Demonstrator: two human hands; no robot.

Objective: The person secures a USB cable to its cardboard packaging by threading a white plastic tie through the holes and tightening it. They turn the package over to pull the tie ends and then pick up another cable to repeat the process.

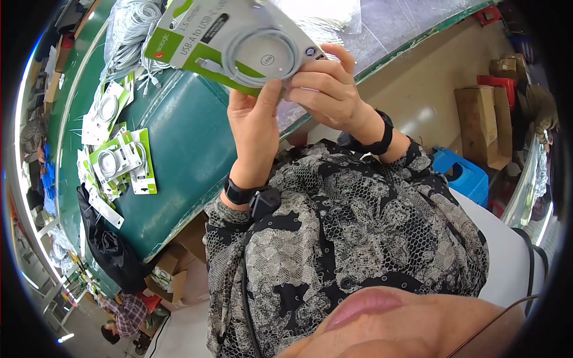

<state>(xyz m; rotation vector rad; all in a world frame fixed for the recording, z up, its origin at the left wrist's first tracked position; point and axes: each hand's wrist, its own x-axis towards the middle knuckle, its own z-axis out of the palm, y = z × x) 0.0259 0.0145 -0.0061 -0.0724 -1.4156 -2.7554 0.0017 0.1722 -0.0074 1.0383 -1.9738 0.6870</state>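
Observation:
A packaged charging cable (262, 53), a coiled pale cord under clear plastic on a green and white card, is held up over the table. My left hand (255, 122) grips its lower edge, thumb on the front and fingers behind. The fingers of my right hand (327, 89) are curled at the lower right corner of the same package, where the fingertips press on its edge. Part of each hand's grip is hidden behind the card. To the left lies a loose pile of similar cable packages (113, 160), with another package (107, 107) farther back.
Bundles of loose grey cables (134, 36) sit at the far left on the green table (179, 137). A black bag (110, 244) hangs at its near left edge. A blue stool (462, 176) and a cardboard box (480, 125) stand at right. A person (128, 316) is at lower left.

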